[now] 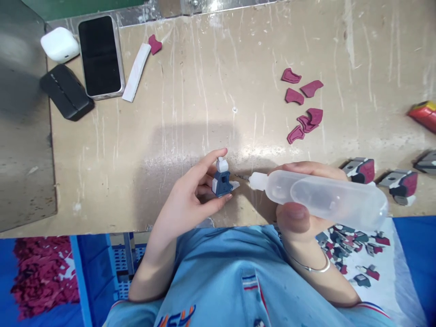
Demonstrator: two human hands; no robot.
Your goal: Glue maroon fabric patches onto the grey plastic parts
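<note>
Near the table's front edge, my left hand grips a small dark blue and white plastic part between thumb and fingers. My right hand is wrapped round a translucent squeeze bottle lying sideways in the grip. Its thin dark nozzle tip points left at the part, a small gap apart from it. Several loose maroon plastic pieces lie farther back on the right. Beyond my right hand stand grey, white and maroon assembled parts.
A phone, a white case, a black box and a white strip lie back left. A metal box borders the table's left. Below are a heap of maroon pieces and, right, many assembled parts.
</note>
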